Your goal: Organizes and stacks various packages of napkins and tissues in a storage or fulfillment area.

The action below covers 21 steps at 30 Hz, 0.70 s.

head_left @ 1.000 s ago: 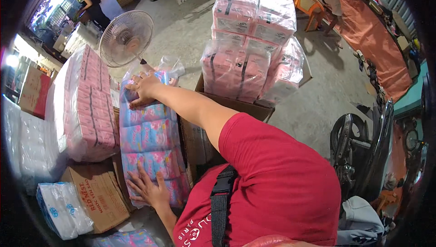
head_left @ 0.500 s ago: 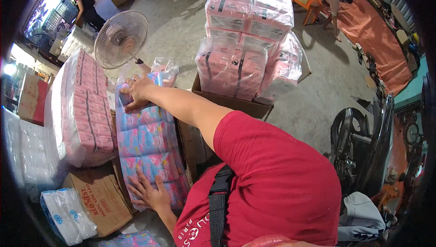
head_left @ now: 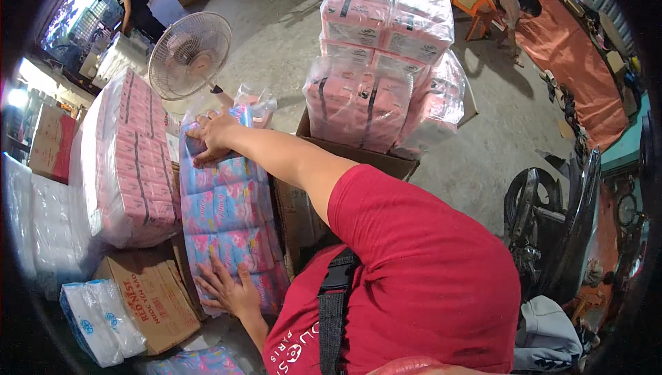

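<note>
A long clear-wrapped bundle of blue and pink packs [head_left: 224, 206], printed with flowers, stands in front of me at the left. My left hand [head_left: 231, 292] lies on its near end, fingers spread and palm down. Toward the far end, my right hand [head_left: 215, 135] presses on the top of the same bundle, its fingers apart and its arm stretched across. Neither hand is closed around anything. The bundle's underside is hidden, and cardboard shows along its right side.
Left of the bundle stands a tall wrapped stack of pink packs [head_left: 141, 161]. A brown carton [head_left: 155, 299] and a white pack [head_left: 103, 323] lie nearer. Beyond are a fan [head_left: 189, 54] and more pink bundles [head_left: 358, 102]. Two people are farther off.
My hands stay in place on the bundle. The whole view has shifted slightly. The person at the far right has bent a little differently.
</note>
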Tool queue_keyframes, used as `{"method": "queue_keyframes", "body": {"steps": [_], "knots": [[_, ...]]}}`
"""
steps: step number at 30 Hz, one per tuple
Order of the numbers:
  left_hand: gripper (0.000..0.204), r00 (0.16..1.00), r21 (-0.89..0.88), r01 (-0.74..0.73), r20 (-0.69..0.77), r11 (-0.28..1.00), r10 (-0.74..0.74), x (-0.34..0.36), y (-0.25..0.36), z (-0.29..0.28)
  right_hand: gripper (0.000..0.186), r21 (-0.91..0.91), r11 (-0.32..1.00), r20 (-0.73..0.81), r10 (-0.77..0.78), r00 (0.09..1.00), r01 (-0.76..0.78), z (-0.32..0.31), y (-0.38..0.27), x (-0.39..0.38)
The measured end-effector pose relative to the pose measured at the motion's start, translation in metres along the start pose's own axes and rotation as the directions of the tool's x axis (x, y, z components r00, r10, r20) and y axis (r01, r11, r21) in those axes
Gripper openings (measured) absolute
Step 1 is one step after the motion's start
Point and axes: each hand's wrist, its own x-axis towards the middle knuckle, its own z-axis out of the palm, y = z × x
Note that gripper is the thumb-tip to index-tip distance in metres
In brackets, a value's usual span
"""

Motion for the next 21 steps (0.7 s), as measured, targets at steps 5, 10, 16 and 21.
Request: {"method": "queue_keyframes", "body": {"steps": [5, 10, 16, 21], "knots": [[0.067, 1.000, 0.019, 0.004, 0.011, 1.000, -0.005, 0.001, 0.001, 0.001, 0.087, -0.014, 1.000, 0.046, -0.017, 0.999, 0.018, -0.006, 0.000, -0.001], [0.066, 1.000, 0.010, 0.015, -0.021, 1.000, -0.015, -0.003, -0.002, 0.005, 0.090, -0.006, 0.999, 0.031, -0.038, 0.999, 0.038, -0.002, -0.003, 0.003], [0.066, 0.999, -0.012, 0.013, -0.045, 1.000, -0.014, -0.001, 0.000, 0.005, 0.089, -0.038, 0.999, -0.037, -0.031, 0.999, 0.029, -0.002, -0.001, -0.001], [0.064, 0.993, -0.005, -0.024, -0.116, 1.000, 0.023, -0.001, -0.002, 0.010, 0.090, -0.053, 0.998, -0.097, -0.051, 0.994, 0.046, 0.007, 0.006, 0.002]]}}
